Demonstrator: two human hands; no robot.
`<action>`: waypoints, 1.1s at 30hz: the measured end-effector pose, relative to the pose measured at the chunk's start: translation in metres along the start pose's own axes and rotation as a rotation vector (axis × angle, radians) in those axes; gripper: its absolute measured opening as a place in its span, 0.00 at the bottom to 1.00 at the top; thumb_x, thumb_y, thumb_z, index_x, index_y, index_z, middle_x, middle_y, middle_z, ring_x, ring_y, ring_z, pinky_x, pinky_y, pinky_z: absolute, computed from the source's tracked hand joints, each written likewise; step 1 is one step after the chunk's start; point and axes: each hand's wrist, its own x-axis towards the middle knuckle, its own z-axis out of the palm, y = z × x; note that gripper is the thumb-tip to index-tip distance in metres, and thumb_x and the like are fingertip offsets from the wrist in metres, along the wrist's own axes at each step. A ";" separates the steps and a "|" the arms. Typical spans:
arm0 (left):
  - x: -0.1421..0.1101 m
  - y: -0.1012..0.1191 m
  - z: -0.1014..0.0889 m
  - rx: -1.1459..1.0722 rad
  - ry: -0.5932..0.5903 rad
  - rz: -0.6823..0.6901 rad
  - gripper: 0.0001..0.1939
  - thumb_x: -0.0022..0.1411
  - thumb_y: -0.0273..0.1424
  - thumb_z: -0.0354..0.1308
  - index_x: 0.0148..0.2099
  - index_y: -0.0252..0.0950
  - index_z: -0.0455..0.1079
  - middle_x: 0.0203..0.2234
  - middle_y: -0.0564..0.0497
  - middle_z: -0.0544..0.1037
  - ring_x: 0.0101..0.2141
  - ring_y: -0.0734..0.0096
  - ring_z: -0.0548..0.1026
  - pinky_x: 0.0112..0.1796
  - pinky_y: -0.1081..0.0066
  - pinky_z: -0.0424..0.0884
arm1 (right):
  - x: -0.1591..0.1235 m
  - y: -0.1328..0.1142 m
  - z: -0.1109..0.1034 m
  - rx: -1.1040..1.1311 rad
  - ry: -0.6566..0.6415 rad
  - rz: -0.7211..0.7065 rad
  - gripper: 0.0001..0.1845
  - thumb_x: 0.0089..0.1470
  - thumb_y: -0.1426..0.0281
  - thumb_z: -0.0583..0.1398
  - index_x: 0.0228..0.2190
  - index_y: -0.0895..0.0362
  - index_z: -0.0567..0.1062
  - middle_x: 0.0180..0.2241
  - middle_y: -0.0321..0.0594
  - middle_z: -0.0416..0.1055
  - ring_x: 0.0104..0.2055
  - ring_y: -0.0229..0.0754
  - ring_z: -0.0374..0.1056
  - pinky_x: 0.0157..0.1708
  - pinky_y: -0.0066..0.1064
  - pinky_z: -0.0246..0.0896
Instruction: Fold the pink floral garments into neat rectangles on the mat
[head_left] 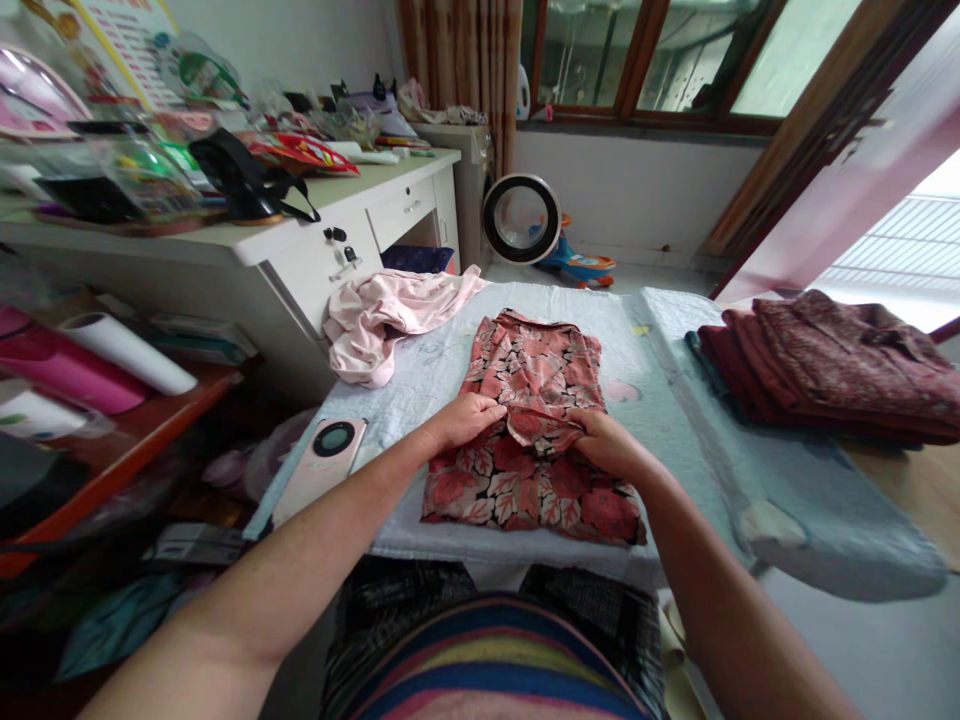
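A red garment with a leaf and flower print [525, 490] lies partly folded on the cloth-covered table in front of me. My left hand [471, 418] pinches the fabric near the middle of its left side. On the opposite side my right hand [604, 440] grips the same garment, its fingertips partly hidden by the cloth. Between both hands a flap of the fabric is lifted and bunched. The garment's far part lies flat, with a few creases.
A stack of folded dark red clothes [840, 370] sits at the table's right. Crumpled pink cloth [390, 315] lies at the far left, and a phone [322, 465] near the left edge. Beyond stand a cluttered white desk [300, 260] and a washing machine with its round door [523, 220] open.
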 end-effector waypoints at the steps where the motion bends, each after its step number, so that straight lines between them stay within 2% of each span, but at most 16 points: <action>1: -0.001 0.001 0.001 -0.040 -0.012 -0.009 0.26 0.63 0.50 0.50 0.33 0.31 0.74 0.25 0.52 0.74 0.29 0.69 0.70 0.32 0.72 0.65 | -0.001 -0.002 0.001 0.006 -0.001 -0.006 0.15 0.50 0.75 0.56 0.38 0.57 0.78 0.35 0.36 0.78 0.35 0.40 0.70 0.38 0.28 0.61; 4: -0.007 0.004 0.007 -0.169 -0.089 -0.010 0.22 0.54 0.46 0.64 0.42 0.32 0.75 0.33 0.50 0.79 0.34 0.66 0.74 0.36 0.71 0.68 | -0.006 -0.009 0.003 -0.030 -0.020 -0.040 0.13 0.52 0.72 0.58 0.39 0.57 0.78 0.36 0.38 0.78 0.37 0.42 0.70 0.38 0.29 0.61; 6: -0.012 0.004 0.011 -0.222 -0.161 0.017 0.27 0.47 0.40 0.70 0.48 0.32 0.74 0.37 0.49 0.80 0.37 0.64 0.76 0.38 0.70 0.70 | -0.012 -0.015 0.005 -0.063 -0.047 -0.063 0.13 0.53 0.67 0.60 0.41 0.58 0.78 0.38 0.41 0.78 0.38 0.43 0.71 0.38 0.29 0.61; 8: -0.016 0.003 0.013 -0.186 -0.215 0.048 0.24 0.48 0.35 0.68 0.47 0.32 0.75 0.37 0.50 0.81 0.37 0.64 0.76 0.38 0.70 0.70 | -0.017 -0.020 0.007 -0.078 -0.095 -0.084 0.16 0.53 0.66 0.62 0.44 0.57 0.77 0.40 0.42 0.78 0.40 0.44 0.71 0.38 0.29 0.61; 10: -0.020 0.004 0.015 -0.088 -0.231 0.076 0.14 0.53 0.33 0.63 0.42 0.32 0.76 0.35 0.51 0.81 0.35 0.65 0.76 0.38 0.71 0.70 | -0.021 -0.022 0.010 -0.097 -0.149 -0.089 0.16 0.52 0.67 0.63 0.43 0.57 0.77 0.41 0.41 0.78 0.40 0.45 0.72 0.38 0.29 0.61; 12: -0.023 0.007 0.014 -0.002 -0.201 0.109 0.10 0.56 0.30 0.58 0.38 0.32 0.77 0.34 0.50 0.81 0.35 0.66 0.75 0.38 0.72 0.69 | -0.023 -0.022 0.012 -0.123 -0.182 -0.092 0.11 0.52 0.69 0.63 0.39 0.56 0.78 0.38 0.40 0.78 0.39 0.44 0.72 0.38 0.29 0.60; 15: -0.025 0.012 0.015 0.050 -0.117 0.113 0.09 0.56 0.30 0.58 0.37 0.32 0.76 0.34 0.50 0.81 0.35 0.65 0.75 0.38 0.72 0.69 | -0.022 -0.021 0.015 -0.169 -0.141 -0.127 0.07 0.52 0.73 0.61 0.35 0.57 0.79 0.38 0.41 0.78 0.40 0.44 0.71 0.41 0.29 0.60; 19: -0.025 0.016 0.021 -0.017 -0.110 0.099 0.16 0.57 0.34 0.61 0.47 0.33 0.74 0.39 0.49 0.81 0.38 0.63 0.77 0.40 0.70 0.70 | -0.020 -0.023 0.019 -0.189 -0.060 -0.134 0.12 0.52 0.74 0.59 0.39 0.57 0.78 0.41 0.44 0.77 0.43 0.45 0.71 0.43 0.30 0.60; 21: -0.025 0.016 0.027 -0.035 -0.116 0.123 0.26 0.53 0.34 0.65 0.55 0.34 0.70 0.45 0.48 0.80 0.43 0.62 0.77 0.44 0.70 0.70 | -0.019 -0.024 0.022 -0.187 -0.062 -0.119 0.18 0.50 0.74 0.60 0.45 0.57 0.76 0.45 0.45 0.76 0.46 0.46 0.71 0.45 0.31 0.61; 23: -0.024 0.016 0.032 -0.018 -0.122 0.127 0.32 0.50 0.32 0.68 0.58 0.35 0.68 0.48 0.48 0.79 0.45 0.61 0.76 0.45 0.69 0.69 | -0.017 -0.024 0.027 -0.207 -0.074 -0.110 0.25 0.48 0.75 0.61 0.50 0.58 0.73 0.49 0.47 0.75 0.49 0.48 0.70 0.47 0.33 0.60; 25: -0.024 0.015 0.036 0.018 -0.150 0.124 0.30 0.48 0.32 0.69 0.55 0.35 0.71 0.45 0.49 0.80 0.43 0.61 0.77 0.44 0.70 0.69 | -0.016 -0.024 0.031 -0.250 -0.106 -0.101 0.25 0.48 0.74 0.61 0.50 0.59 0.74 0.48 0.48 0.75 0.48 0.48 0.70 0.47 0.33 0.60; 29: -0.024 0.014 0.041 0.072 -0.209 0.183 0.16 0.53 0.33 0.66 0.45 0.36 0.77 0.37 0.52 0.81 0.38 0.63 0.77 0.39 0.73 0.67 | -0.016 -0.023 0.035 -0.332 -0.150 -0.081 0.13 0.51 0.73 0.59 0.39 0.60 0.78 0.41 0.47 0.76 0.43 0.46 0.71 0.42 0.31 0.59; 33: -0.026 0.015 0.043 0.181 -0.162 0.233 0.09 0.55 0.32 0.63 0.39 0.37 0.79 0.33 0.51 0.80 0.36 0.65 0.76 0.37 0.74 0.66 | -0.019 -0.024 0.035 -0.304 -0.132 -0.134 0.17 0.47 0.77 0.59 0.41 0.59 0.78 0.44 0.46 0.74 0.45 0.45 0.69 0.43 0.30 0.58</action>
